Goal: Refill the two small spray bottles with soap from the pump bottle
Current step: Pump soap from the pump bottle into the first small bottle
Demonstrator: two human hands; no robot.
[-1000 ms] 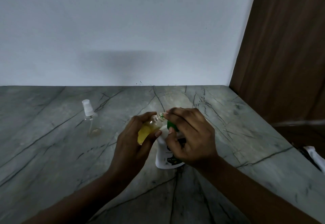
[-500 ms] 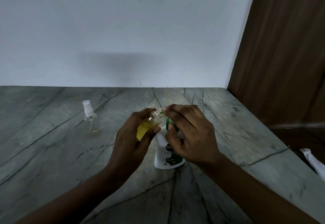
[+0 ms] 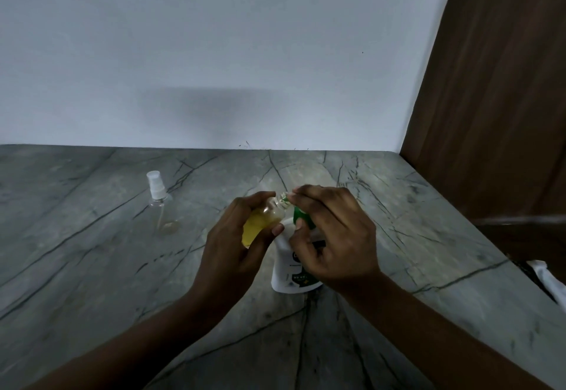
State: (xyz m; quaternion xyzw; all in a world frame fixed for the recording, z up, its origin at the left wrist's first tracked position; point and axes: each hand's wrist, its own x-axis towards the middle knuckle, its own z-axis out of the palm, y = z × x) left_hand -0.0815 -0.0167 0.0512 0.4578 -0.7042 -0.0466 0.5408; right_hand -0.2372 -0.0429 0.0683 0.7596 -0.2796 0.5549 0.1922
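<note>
On the grey stone counter, a white pump bottle stands upright. The right hand curls over its green pump head, thumb beneath. The left hand grips an open spray bottle of yellow soap, tilted, neck at the nozzle. A capped spray bottle, almost empty, stands well apart at left.

Single view, wide-angle camera on my head: faces forward and down across the grey counter toward the white wall, close above my left hand and right hand.
</note>
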